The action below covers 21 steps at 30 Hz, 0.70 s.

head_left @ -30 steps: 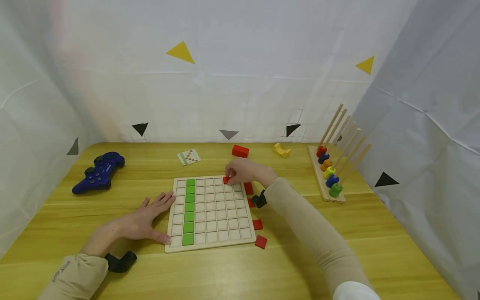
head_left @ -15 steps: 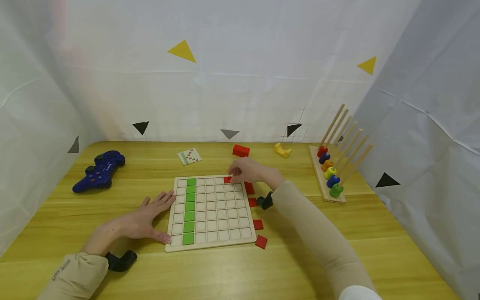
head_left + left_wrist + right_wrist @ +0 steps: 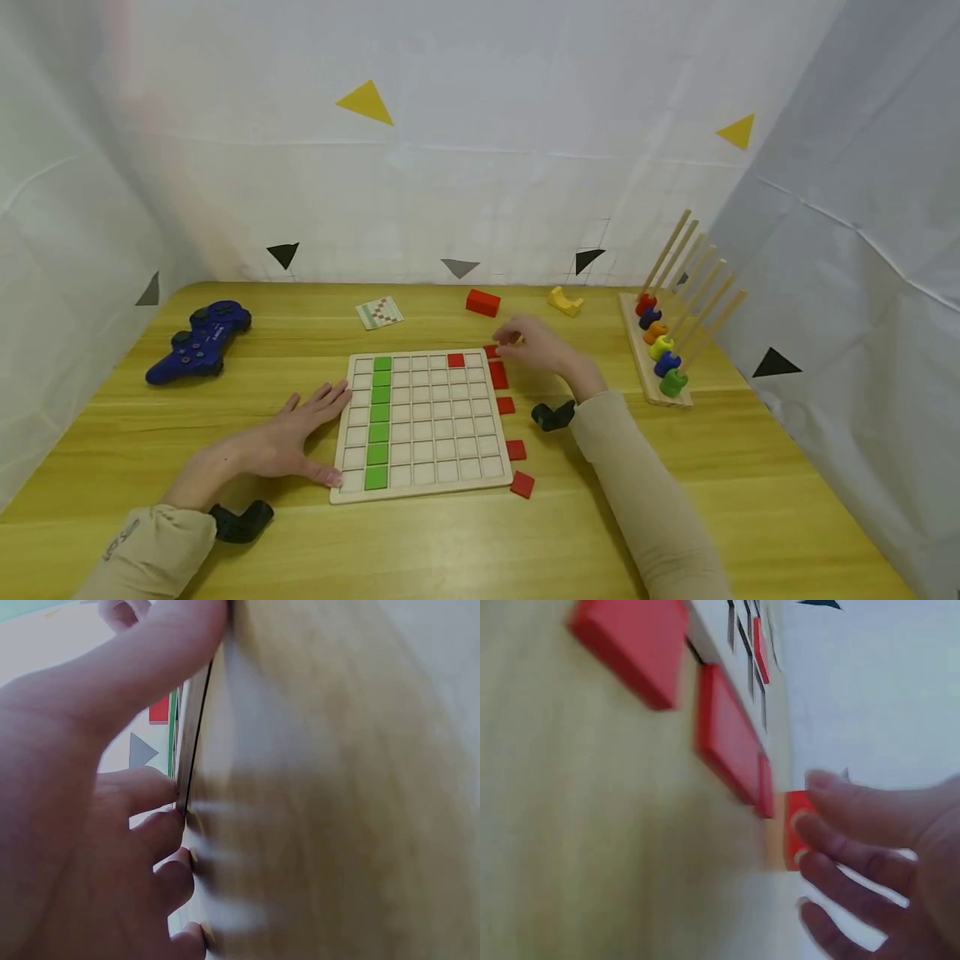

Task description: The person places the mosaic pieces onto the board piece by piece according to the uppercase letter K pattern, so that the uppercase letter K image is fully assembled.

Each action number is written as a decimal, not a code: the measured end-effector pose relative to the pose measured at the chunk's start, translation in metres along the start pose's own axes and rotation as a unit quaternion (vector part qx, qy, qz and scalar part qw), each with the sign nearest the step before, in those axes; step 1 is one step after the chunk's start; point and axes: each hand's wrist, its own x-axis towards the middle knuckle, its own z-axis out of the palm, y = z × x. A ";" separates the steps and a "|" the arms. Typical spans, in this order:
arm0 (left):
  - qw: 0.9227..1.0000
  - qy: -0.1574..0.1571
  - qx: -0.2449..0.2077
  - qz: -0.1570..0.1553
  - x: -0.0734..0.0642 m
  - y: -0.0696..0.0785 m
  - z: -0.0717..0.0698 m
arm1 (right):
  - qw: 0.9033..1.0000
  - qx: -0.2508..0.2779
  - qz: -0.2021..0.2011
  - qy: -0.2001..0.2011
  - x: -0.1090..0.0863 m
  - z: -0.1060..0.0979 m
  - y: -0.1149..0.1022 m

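Observation:
A pale wooden grid board [image 3: 423,475] lies mid-table with a column of green square tiles [image 3: 378,412] in it. One red tile [image 3: 456,360] sits in the board's far row. Along the left edge rests my left hand [image 3: 281,442], fingers spread, thumb and fingertips at the frame. My right hand [image 3: 540,346] is beyond the board's far right corner, fingertips beside a loose red tile [image 3: 491,351]. In the right wrist view its thumb and fingers stand apart with nothing between them. More loose red tiles [image 3: 506,405] lie down the board's right side.
A blue game controller [image 3: 201,343] lies at left. Behind the board are a patterned card [image 3: 379,312], a red block [image 3: 483,302] and a yellow curved block [image 3: 564,302]. At right stands a wooden peg rack [image 3: 637,358] with coloured pieces.
My right hand has let go of the red tile in the far row and moved right, off the board, to the loose tiles. The left hand has stayed still.

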 end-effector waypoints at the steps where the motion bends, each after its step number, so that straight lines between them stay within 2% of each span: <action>1: 1.000 0.000 0.000 0.000 0.000 0.000 0.000 | 1.000 0.001 0.005 0.001 -0.001 0.002 0.003; 7: 1.000 -0.005 0.000 -0.007 0.001 0.002 -0.001 | 1.000 -0.008 0.018 0.009 -0.004 0.009 0.010; 21: 1.000 -0.009 -0.001 -0.008 0.000 0.002 -0.002 | 0.998 -0.023 0.048 0.014 -0.002 0.014 0.009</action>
